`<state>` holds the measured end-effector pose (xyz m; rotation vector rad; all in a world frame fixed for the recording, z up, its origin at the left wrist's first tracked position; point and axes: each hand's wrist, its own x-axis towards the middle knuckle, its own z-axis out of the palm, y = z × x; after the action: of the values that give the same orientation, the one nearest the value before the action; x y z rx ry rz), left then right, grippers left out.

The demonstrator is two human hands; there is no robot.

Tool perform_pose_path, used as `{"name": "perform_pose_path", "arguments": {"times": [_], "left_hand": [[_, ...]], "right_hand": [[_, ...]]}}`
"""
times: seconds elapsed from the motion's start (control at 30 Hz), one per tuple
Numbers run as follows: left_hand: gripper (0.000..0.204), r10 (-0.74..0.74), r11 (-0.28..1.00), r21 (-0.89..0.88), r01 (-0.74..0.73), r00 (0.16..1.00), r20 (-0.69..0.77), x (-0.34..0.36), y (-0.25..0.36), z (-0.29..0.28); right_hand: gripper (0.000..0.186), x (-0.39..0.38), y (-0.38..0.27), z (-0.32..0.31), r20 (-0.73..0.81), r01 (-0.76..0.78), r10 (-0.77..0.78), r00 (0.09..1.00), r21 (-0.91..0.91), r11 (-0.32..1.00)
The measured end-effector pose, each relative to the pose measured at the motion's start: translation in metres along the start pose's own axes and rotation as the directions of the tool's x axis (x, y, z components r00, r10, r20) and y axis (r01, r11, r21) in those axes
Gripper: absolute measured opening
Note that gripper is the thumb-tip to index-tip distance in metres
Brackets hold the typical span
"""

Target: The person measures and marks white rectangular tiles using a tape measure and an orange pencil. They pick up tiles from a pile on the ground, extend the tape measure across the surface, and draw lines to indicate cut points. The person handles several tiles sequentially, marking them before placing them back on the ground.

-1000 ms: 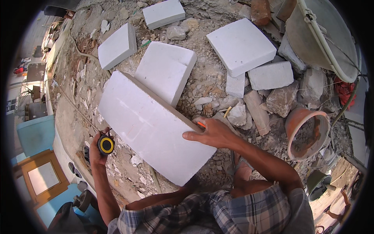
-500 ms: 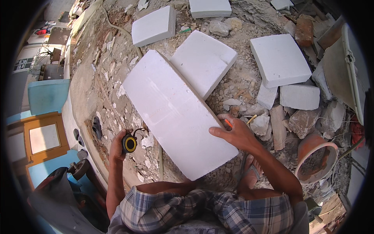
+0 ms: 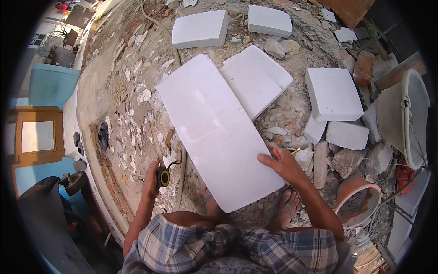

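Note:
A long white lightweight block (image 3: 214, 137) lies slanted in front of me, its far part overlapping or against a second white block (image 3: 258, 82). My right hand (image 3: 285, 165) grips its right edge near the close end, thumb on the top face and the other fingers mostly hidden. An orange-tipped pencil (image 3: 276, 154) sticks out between that hand's thumb and fingers. To the left of the block, my left hand (image 3: 150, 180) is closed around a black and yellow tape measure (image 3: 163, 177) with a dark wrist strap. No blade shows pulled out of it.
More white blocks (image 3: 200, 28) lie on the rubble ground (image 3: 132, 91), one big block (image 3: 333, 93) at the right. Broken stones, a round clay pot (image 3: 358, 203) and a pale bucket (image 3: 413, 118) stand farther right. A hose (image 3: 159, 27) runs along the left. My sandaled foot (image 3: 285, 208) is near the block.
The head view has shifted, so most of the scene sits lower and more to the right. My left hand with the tape measure appears slightly lower; both hands keep their grips.

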<state>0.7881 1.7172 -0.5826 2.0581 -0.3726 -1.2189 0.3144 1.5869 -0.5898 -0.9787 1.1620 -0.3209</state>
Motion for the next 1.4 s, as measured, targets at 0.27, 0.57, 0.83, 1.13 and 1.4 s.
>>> {"name": "perform_pose_path", "arguments": {"times": [0.27,0.57,0.83,1.13,1.4], "left_hand": [[0.073,0.312,0.819,0.535,-0.205,0.943,-0.117,-0.017,-0.052,0.034],[0.049,0.569,0.274,0.668,-0.692,0.677,0.467,-0.001,-0.062,0.118],[0.044,0.562,0.262,0.659,-0.705,0.667,0.489,0.015,-0.068,0.142],[0.05,0.612,0.258,0.643,-0.721,0.637,0.469,0.007,-0.085,0.137],[0.062,0.571,0.342,0.633,-0.694,0.689,0.447,0.001,-0.088,0.134]], "right_hand": [[0.091,-0.012,-0.011,0.01,-0.1,-0.043,0.033,0.994,-0.098,0.994],[0.077,0.001,-0.041,0.001,-0.14,-0.084,0.062,0.988,-0.163,0.983],[0.082,0.033,-0.055,-0.052,-0.077,-0.088,0.073,0.994,-0.215,0.973],[0.085,0.035,-0.053,-0.053,-0.066,-0.133,0.121,0.99,-0.238,0.962],[0.078,0.032,-0.052,-0.053,-0.101,-0.076,0.054,0.993,-0.232,0.97]]}}
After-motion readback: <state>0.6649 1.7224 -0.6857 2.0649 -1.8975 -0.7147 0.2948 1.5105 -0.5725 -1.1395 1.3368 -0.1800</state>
